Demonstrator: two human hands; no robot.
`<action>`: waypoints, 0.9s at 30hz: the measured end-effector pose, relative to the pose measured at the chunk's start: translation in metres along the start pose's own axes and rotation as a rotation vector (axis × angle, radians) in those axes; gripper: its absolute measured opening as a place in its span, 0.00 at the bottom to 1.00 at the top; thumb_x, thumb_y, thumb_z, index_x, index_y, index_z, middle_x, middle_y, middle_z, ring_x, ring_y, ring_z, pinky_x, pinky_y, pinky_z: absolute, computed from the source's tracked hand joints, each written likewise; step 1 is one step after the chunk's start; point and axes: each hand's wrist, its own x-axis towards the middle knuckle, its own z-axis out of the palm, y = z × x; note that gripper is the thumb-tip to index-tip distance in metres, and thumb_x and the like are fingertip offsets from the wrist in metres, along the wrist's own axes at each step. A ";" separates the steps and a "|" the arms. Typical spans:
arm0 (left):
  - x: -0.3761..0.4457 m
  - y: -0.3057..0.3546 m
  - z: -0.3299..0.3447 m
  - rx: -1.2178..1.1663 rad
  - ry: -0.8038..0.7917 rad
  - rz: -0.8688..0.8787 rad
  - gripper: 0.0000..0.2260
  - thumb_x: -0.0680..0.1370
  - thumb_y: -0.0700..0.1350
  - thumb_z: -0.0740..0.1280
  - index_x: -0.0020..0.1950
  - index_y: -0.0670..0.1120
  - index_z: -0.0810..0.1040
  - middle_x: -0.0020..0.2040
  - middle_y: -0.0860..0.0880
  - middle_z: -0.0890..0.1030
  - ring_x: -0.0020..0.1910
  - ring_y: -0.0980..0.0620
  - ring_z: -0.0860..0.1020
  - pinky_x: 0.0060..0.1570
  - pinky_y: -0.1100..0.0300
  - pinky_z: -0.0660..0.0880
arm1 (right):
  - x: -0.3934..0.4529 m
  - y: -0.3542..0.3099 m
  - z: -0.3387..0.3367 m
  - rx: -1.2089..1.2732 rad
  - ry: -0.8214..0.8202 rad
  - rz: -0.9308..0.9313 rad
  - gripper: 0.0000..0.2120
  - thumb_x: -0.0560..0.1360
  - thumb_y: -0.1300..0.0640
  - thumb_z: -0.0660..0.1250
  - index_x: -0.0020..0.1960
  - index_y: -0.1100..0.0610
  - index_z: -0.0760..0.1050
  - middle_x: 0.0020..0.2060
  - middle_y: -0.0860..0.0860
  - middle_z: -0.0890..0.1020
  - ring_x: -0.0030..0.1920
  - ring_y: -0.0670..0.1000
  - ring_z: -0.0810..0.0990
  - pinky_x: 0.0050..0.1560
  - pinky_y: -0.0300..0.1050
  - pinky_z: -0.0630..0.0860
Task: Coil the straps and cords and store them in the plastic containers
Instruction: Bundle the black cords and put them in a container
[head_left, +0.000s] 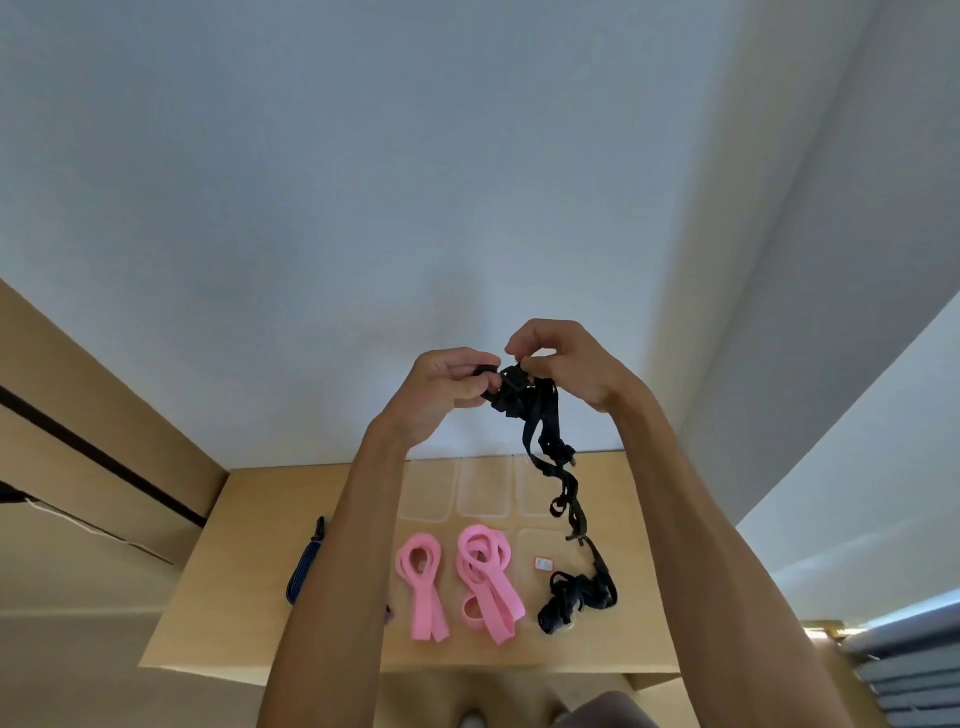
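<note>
Both hands are raised above the small wooden table (249, 597). My left hand (441, 395) and my right hand (566, 364) pinch the top end of a black strap (550, 447) between fingers and thumbs. The strap hangs down twisted, and its lower end lies bunched on the table (571, 603). Two pink straps lie on the table, one (421, 587) to the left and a larger looped one (485, 577) beside it. Several clear plastic containers (480, 491) sit at the back of the table, partly hidden behind my left forearm.
A dark blue cord (306, 564) lies along the table's left edge. A small pink-and-white tag (543, 564) sits in a clear container near the black strap. A white wall stands right behind the table, and wooden furniture is at the left.
</note>
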 end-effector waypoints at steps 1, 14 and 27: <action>0.000 0.001 0.000 -0.059 -0.018 -0.001 0.11 0.74 0.38 0.70 0.51 0.52 0.86 0.43 0.50 0.86 0.44 0.51 0.83 0.45 0.61 0.79 | 0.001 -0.001 0.004 0.082 -0.019 -0.011 0.11 0.76 0.70 0.63 0.47 0.56 0.79 0.45 0.56 0.79 0.41 0.55 0.79 0.48 0.51 0.78; 0.015 -0.004 -0.008 -0.446 0.604 0.081 0.08 0.77 0.33 0.70 0.51 0.45 0.83 0.44 0.49 0.85 0.46 0.53 0.84 0.47 0.60 0.80 | 0.018 0.005 0.081 0.203 0.155 0.171 0.18 0.75 0.67 0.57 0.58 0.54 0.79 0.36 0.52 0.81 0.34 0.47 0.76 0.35 0.38 0.73; 0.000 0.009 -0.037 0.122 0.702 0.279 0.09 0.76 0.33 0.69 0.48 0.45 0.85 0.40 0.47 0.86 0.38 0.53 0.82 0.46 0.57 0.80 | 0.024 0.002 0.118 0.253 0.544 -0.017 0.07 0.72 0.66 0.59 0.45 0.60 0.75 0.30 0.54 0.78 0.29 0.53 0.78 0.30 0.42 0.72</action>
